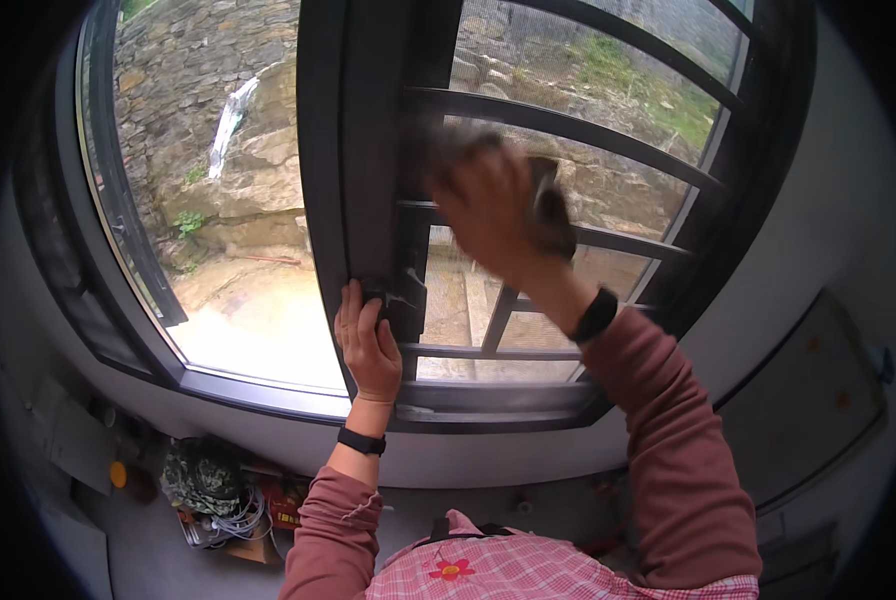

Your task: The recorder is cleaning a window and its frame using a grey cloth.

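My left hand (369,345) rests against the dark window frame post (358,150), its fingers around a small black fitting (374,289). Higher up and to the right, my right hand (493,202) is blurred, laid over a dark, blurred item (557,214) that looks like a cloth, in front of the barred window panel (613,236). Whitish marks (410,289) show on the frame just right of my left hand. On the left is an open window section (230,225) with a stone wall outside.
Below the window sill (268,401), on the floor, stands a cardboard box (249,551) with a coiled cable (247,517) and a camouflage-patterned cloth item (202,476). A pale board (808,397) leans at the right. A pink checked apron (493,566) covers my front.
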Demonstrator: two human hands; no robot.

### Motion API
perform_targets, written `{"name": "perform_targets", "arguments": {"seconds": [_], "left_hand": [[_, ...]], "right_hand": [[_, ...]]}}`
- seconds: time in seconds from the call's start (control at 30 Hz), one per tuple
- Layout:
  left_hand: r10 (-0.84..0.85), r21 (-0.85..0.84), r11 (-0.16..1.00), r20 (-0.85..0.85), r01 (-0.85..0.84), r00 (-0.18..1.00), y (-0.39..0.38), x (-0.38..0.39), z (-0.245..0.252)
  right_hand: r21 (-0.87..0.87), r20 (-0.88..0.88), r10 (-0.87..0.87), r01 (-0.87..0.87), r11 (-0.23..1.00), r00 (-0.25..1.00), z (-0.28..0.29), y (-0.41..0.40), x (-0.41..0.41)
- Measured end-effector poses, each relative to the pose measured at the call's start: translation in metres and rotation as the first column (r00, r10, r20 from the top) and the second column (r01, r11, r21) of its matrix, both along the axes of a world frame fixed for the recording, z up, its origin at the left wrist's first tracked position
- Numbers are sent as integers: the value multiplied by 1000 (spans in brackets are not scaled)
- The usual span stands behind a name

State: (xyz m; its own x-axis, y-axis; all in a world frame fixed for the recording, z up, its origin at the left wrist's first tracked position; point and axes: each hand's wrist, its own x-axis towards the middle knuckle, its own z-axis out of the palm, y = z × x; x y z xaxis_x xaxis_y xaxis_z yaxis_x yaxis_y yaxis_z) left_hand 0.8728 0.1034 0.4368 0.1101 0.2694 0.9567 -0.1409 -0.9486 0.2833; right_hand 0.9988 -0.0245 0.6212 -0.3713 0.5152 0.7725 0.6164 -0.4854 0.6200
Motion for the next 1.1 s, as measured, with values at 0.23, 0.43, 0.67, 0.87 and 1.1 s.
{"name": "perform_targets", "arguments": {"seconds": [0.23,0.43,0.67,0.87,1.1], "left_hand": [[-68,-2,998,18,68,997,-8,11,6],[-1,-21,1000,34,1,999,9,-1,-9],[29,-9,1000,21,-28,999,-2,-3,2],[13,-36,999,59,-10,998,-11,22,-6],[58,-45,997,57,-55,997,-4,20,0]], "right_hand": [[-682,-421,-179,-180,709,889,-179,-106,5],[-534,-471,-10,-277,799,882,-111,-157,2],[370,148,-75,15,929,986,234,-239,32],[476,249,-186,47,878,950,280,-233,117],[-337,-413,-69,-82,938,908,-12,-137,86]]}}
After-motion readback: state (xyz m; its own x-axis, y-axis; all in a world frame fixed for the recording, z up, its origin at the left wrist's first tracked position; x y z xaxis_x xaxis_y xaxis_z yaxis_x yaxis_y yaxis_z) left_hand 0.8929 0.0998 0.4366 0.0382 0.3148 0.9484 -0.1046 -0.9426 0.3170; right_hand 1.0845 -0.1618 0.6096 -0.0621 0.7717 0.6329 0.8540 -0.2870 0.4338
